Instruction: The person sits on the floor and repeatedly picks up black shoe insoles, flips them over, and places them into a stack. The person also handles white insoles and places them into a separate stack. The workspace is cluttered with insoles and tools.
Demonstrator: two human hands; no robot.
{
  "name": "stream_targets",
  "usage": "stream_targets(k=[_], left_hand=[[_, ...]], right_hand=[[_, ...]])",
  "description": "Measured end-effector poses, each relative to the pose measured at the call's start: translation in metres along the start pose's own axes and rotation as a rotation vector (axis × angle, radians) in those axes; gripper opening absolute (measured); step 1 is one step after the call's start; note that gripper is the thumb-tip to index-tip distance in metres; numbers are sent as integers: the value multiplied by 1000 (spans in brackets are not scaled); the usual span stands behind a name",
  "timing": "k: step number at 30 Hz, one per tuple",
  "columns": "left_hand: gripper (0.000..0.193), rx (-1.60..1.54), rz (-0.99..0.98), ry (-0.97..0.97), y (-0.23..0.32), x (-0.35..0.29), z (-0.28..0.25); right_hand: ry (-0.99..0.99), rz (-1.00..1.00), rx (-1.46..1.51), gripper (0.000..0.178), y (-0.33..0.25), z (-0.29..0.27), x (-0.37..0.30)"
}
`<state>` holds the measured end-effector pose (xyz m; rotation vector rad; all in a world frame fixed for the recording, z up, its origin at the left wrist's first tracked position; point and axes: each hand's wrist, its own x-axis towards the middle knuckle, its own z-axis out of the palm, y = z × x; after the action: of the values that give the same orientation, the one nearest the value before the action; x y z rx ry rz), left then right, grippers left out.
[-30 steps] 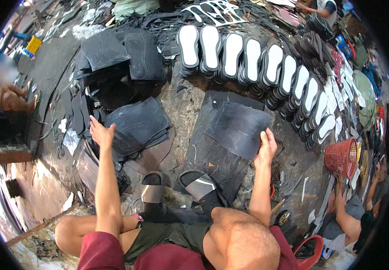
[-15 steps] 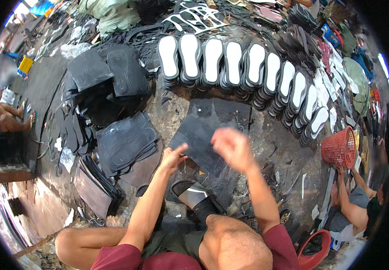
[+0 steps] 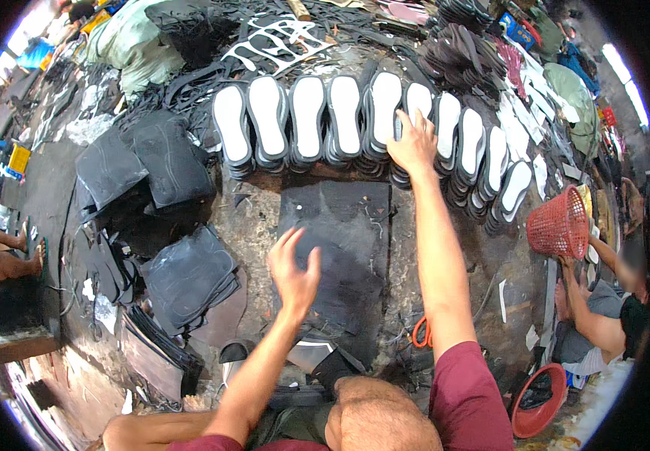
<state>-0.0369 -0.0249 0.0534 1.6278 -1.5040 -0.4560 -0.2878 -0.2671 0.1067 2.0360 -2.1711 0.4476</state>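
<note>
Soles [image 3: 417, 96], white-topped, stand in a curved row of ten dark-edged stacks on the floor [image 3: 253, 216]. Right hand [image 3: 413, 143] is over the sixth stack from the left, thumb side toward the fifth. Right grip: fingers partly spread, pointing away from the body; can't tell whether it pinches a sole. Left hand [image 3: 295, 272] is in the air above the dark mat [image 3: 347, 207], grip spread, thumb well off the fingers, nothing in it. Mat lies flat in front of the row; can't tell whether another sheet lies on it.

Left of the mat: a pile of dark sheets [image 3: 189, 274] with curved lines on top, two more topped piles behind it [image 3: 171, 161], a leaning bundle [image 3: 152, 353] nearer the body. Orange loop handle [image 3: 419, 331] beside the right forearm, rest hidden.

Right side: red basket [image 3: 558, 225], tilted, past the end of the row; red tub [image 3: 539, 402] below it. White cutout frame [image 3: 276, 43] and green sack [image 3: 133, 45] behind the row. One person seated each side.
</note>
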Motion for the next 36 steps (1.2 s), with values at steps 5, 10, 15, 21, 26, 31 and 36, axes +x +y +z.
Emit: stream_targets(k=[5, 10, 15, 21, 26, 31, 36], left_hand=[[76, -37, 396, -247, 51, 135, 104], [92, 244, 432, -242, 88, 193, 167], [91, 431, 347, -348, 92, 231, 191], [82, 260, 359, -438, 88, 264, 177], [65, 111, 433, -395, 59, 288, 160], [57, -6, 136, -566, 94, 314, 146], [48, -800, -294, -497, 71, 351, 133]], right_hand=[[-90, -287, 80, 64, 64, 7, 18], [-17, -269, 211, 40, 63, -14, 18], [-38, -128, 248, 45, 62, -17, 8], [-22, -172, 85, 63, 63, -5, -7], [-45, -164, 84, 53, 40, -8, -5], [-25, -194, -58, 44, 26, 0, -24], [-98, -467, -38, 33, 0, 19, -28]])
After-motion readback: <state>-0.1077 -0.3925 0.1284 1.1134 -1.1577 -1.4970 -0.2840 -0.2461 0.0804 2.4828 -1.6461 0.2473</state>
